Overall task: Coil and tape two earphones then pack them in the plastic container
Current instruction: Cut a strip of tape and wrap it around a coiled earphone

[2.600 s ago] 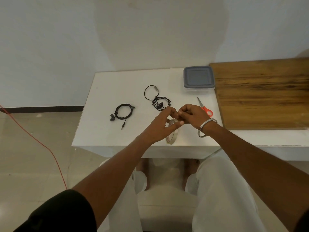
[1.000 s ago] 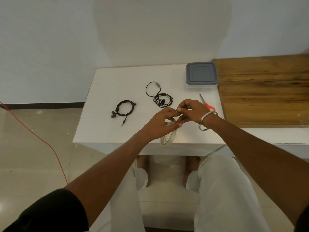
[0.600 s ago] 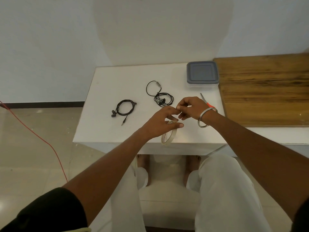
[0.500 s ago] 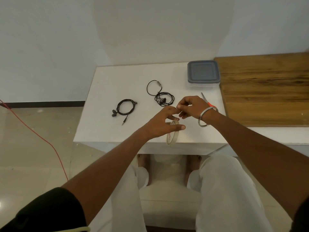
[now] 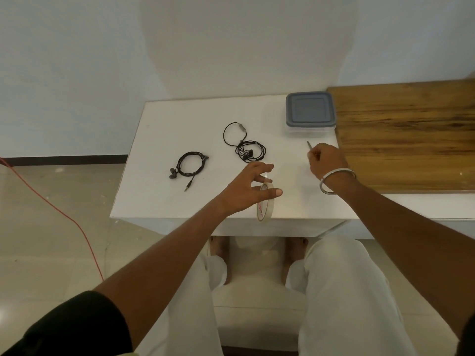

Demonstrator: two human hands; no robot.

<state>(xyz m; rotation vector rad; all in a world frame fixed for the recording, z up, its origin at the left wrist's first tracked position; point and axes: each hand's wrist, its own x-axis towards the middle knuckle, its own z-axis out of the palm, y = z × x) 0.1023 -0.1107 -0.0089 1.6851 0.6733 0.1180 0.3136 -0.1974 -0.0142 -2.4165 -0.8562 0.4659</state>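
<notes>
The right hand (image 5: 326, 160) has left the tape roll (image 5: 266, 201), pinched upright by the left hand (image 5: 246, 188), its fingers now closing on the scissors (image 5: 309, 145) right of centre, the lidded plastic container (image 5: 310, 112) above, both earphones (image 5: 189, 165) untaped at centre

White table (image 5: 159, 119) bears two earphones (image 5: 189, 165), container (image 5: 310, 113), wooden board (image 5: 406, 134).

- Your left hand (image 5: 246, 191) reaches toward 12 o'clock, thumb and fingers spread.
- Your right hand (image 5: 325, 160), at its 2 o'clock, has its fingers curled.
</notes>
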